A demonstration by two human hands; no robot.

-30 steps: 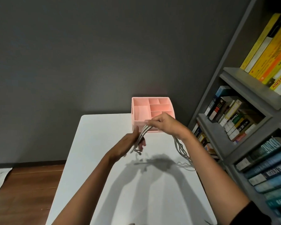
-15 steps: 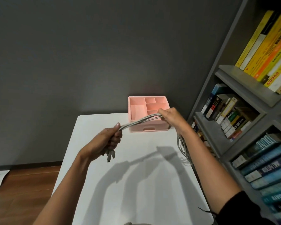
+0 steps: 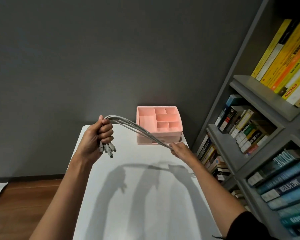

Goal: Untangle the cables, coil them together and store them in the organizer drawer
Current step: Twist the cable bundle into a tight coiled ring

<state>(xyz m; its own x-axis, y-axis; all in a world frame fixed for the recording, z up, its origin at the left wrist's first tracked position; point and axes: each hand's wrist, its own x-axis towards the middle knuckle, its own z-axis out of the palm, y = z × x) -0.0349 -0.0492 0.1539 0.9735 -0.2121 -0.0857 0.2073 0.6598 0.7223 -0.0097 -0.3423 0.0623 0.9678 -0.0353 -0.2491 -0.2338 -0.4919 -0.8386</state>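
Left hand (image 3: pixel 95 137) grip clamps the cables (image 3: pixel 137 129) near their plugs; right hand (image 3: pixel 179 149) grip pinches them farther along. Strands look untangled; coiling remains, and the far pink organizer (image 3: pixel 158 124) drawer looks closed

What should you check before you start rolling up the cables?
1. Plug ends together: ok. The left hand grips the cables with the plugs hanging below the fist.
2. Other hand holding: ok. The right hand pinches the bundle farther along.
3. Strands side by side, no knots: ok between the hands.
4. Far ends free: cannot tell. They run out of sight behind the right arm.
5. Drawer open: not ok. The organizer drawer front looks shut.
6. Room to work: ok. The table near the hands is bare.
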